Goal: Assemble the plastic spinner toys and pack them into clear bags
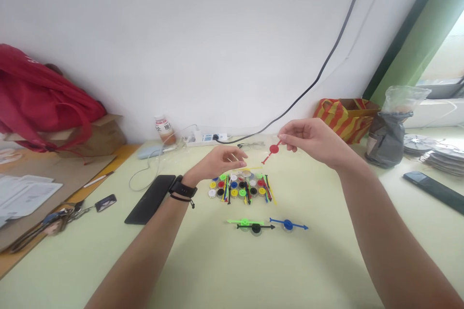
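Observation:
In my right hand (302, 140), the thumb and fingers pinch one end of a red arrow spinner (274, 149), which hangs tilted in the air with a round disc at its middle. My left hand (221, 159) hovers over the back of a cluster of small round bases (234, 192) in several colours, its fingers apart and loosely curled. Thin coloured arrows (268, 188) lie among and beside these bases. Closer to me, a green arrow spinner (245, 222), a black arrow spinner (256, 227) and a blue arrow spinner (288, 224) rest on round clear bases.
On the left are a black tablet-like slab (150, 200), keys (61, 217) and a red bag (43, 96). A bottle (165, 130) and power strip (206, 139) stand by the wall. On the right are a striped bag (344, 120), grey bag (386, 140) and phone (435, 190).

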Tool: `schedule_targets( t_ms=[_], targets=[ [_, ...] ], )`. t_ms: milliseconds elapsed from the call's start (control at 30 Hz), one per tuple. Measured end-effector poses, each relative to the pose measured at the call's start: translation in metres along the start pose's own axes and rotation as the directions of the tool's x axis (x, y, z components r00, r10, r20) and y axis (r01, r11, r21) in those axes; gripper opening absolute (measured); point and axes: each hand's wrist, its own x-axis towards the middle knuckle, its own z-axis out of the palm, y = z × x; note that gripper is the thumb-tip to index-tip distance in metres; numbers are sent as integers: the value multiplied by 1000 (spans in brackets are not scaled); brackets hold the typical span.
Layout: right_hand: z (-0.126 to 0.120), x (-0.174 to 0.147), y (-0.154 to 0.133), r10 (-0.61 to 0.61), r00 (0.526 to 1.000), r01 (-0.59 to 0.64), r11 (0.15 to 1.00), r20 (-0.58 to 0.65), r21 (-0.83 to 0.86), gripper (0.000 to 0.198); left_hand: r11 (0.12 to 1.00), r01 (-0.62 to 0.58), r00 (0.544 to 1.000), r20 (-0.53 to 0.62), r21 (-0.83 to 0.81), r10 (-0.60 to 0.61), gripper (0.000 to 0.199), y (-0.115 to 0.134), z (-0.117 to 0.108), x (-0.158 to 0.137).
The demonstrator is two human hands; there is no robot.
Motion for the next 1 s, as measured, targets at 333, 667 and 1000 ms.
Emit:
schedule_targets(
  t_ms=[333,667,1000],
  targets=[
    [17,4,-1,-109,990,101,991,-92,-86,30,997,-40,998,-41,-64,38,33,10,11,1],
    [12,5,0,-7,993,1,998,-115,-55,32,993,-46,998,-50,-112,41,34,8,14,1],
    [13,4,3,-13,998,8,995,-54,-99,19,992,-92,990,-110,-86,82,29,8,15,3]
  ],
)
